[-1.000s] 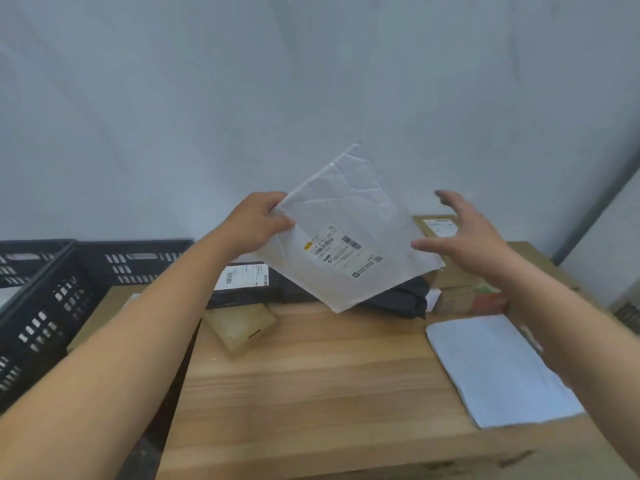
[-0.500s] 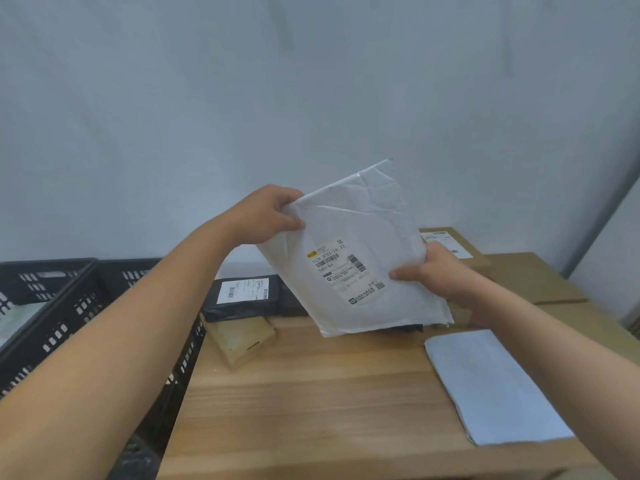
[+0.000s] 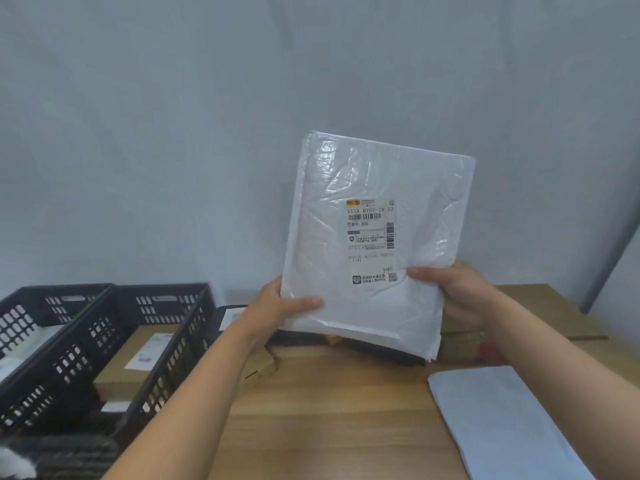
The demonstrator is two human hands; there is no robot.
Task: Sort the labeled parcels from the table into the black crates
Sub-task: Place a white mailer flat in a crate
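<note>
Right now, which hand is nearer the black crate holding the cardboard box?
Left. The left hand grips the white parcel at its lower-left edge, just right of the crate; the right hand grips its right edge, farther away.

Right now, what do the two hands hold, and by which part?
Both hold the white parcel: left hand grips its lower left edge, right hand its lower right edge.
</note>
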